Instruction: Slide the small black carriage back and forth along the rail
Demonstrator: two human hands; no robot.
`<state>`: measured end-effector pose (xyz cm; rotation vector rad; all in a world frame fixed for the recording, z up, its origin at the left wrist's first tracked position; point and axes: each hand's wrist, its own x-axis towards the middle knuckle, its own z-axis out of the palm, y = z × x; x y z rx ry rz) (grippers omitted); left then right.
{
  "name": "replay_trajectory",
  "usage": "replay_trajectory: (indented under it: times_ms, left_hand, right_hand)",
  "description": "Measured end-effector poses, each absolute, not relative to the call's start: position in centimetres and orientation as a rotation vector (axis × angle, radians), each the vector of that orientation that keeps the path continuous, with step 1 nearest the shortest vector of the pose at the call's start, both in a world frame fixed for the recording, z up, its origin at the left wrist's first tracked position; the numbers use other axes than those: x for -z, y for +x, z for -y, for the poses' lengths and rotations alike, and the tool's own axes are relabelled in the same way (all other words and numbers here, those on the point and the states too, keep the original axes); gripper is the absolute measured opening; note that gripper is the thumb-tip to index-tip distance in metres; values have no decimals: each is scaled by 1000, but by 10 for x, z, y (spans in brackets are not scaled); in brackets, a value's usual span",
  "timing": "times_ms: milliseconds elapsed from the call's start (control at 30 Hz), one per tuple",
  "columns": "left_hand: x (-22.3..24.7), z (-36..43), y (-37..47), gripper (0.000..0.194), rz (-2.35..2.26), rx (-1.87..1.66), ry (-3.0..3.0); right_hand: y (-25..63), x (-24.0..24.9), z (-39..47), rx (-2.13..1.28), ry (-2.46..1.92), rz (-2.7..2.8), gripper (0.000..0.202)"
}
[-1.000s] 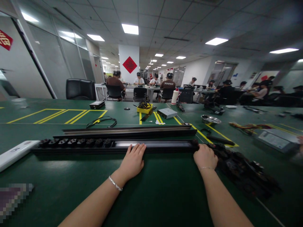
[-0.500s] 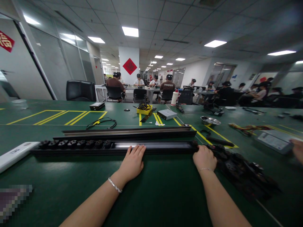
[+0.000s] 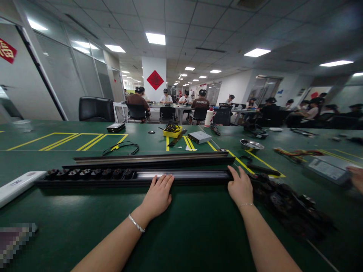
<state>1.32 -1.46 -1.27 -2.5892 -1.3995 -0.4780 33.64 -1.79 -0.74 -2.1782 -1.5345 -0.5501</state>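
Observation:
A long black channel [image 3: 183, 181] with a shiny metal inside lies crosswise on the table. Several round black socket modules [image 3: 96, 173] sit in a row along its left part. My left hand [image 3: 159, 194] rests on the near edge around its middle, fingers stretched out over the rim. At the channel's right end is my right hand [image 3: 241, 189], its fingers spread and touching or just over the tip; no object shows in it. A dark, blurred heap of similar modules [image 3: 292, 204] lies to the right of that hand.
Long black rails [image 3: 153, 158] lie behind the channel. A white device [image 3: 21, 186] is at the left. Further back are a yellow box [image 3: 172, 132], a grey box [image 3: 199, 137] and a metal bowl [image 3: 252, 144]. Another person's hand [image 3: 356, 177] touches a grey metal unit [image 3: 329, 169].
My right hand has shifted a little left, and its bent fingers have spread apart over the channel's end. The channel has slid very slightly left. My left hand stays on the rim.

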Motion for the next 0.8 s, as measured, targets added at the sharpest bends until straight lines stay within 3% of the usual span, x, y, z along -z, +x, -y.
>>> replay_trajectory:
  times_ms: [267,800]
  left_hand:
    - [14,14,12,60,1395,499,-2582]
    - [16,12,11,61,1385,490,-2584]
  right_hand:
    - [337,12,15,379,-2288,1692,50]
    - [341,15,11,415,-2273,1691,49]
